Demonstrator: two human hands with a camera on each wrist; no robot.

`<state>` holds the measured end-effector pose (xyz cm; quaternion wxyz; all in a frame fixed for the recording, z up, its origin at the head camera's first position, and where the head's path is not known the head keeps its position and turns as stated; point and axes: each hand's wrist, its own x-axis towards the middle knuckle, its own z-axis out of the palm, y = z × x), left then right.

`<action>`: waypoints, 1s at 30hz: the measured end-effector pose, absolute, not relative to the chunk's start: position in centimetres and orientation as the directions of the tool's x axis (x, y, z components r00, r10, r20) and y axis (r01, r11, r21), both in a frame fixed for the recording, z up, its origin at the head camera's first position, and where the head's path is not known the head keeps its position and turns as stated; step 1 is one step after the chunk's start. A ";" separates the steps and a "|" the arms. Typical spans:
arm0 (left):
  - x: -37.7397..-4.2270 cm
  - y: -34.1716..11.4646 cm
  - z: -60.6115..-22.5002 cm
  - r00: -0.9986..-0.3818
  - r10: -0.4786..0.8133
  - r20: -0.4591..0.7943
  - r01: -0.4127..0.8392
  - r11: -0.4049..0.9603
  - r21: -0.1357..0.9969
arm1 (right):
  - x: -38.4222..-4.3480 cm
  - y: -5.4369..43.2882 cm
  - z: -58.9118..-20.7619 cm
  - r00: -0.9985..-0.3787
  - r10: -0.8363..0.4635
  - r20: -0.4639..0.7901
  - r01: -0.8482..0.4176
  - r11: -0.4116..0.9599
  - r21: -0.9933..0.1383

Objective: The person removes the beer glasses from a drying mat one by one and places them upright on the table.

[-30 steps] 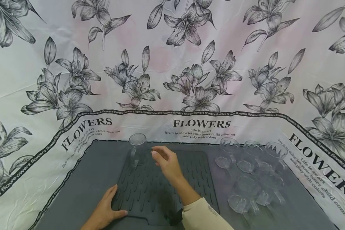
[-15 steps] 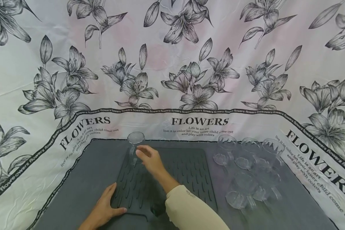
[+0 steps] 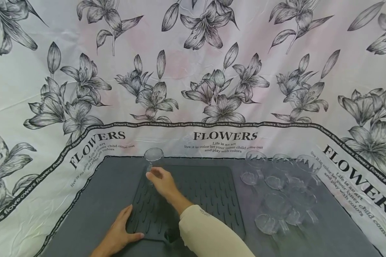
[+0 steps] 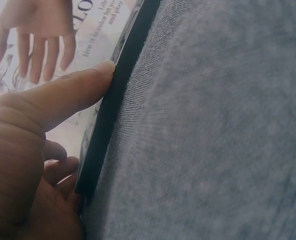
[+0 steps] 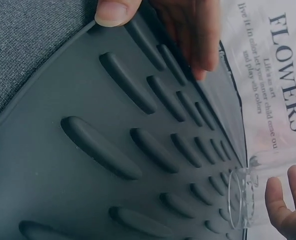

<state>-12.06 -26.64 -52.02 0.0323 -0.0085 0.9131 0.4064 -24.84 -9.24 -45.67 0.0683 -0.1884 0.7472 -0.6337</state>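
Observation:
A clear glass mug stands at the far left of a dark grey ridged drying mat. My right hand is at the mug's near side, fingertips overlapping its handle area in the head view. From the right wrist, those fingers look loosely extended beside the mug, not wrapped round it. With thumb and fingers, my left hand holds the mat's near left corner. Its thumb presses on the front edge in the left wrist view, while the other fingers sit along the side edge.
Several more clear glass mugs are grouped on the grey tabletop right of the mat. A white cloth printed with flowers hangs behind and along the sides. A small black device is at the right wrist.
My right hand has moved left across the mat to the glass mug. The left hand stays at the mat's corner; the mug and the group on the right look unmoved.

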 end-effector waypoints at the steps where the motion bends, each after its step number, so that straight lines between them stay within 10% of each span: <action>1: -12.1 -26.6 -52.0 -0.998 0.012 -0.066 -0.042 0.670 0.741 | -24.9 -9.4 -45.7 -0.921 -0.367 0.132 -0.192 0.133 -0.972; 30: -12.1 -26.8 -52.3 -0.999 0.011 -0.054 -0.034 0.652 0.758 | -26.1 -12.1 -47.0 -0.950 -0.296 -0.097 0.065 0.116 -0.991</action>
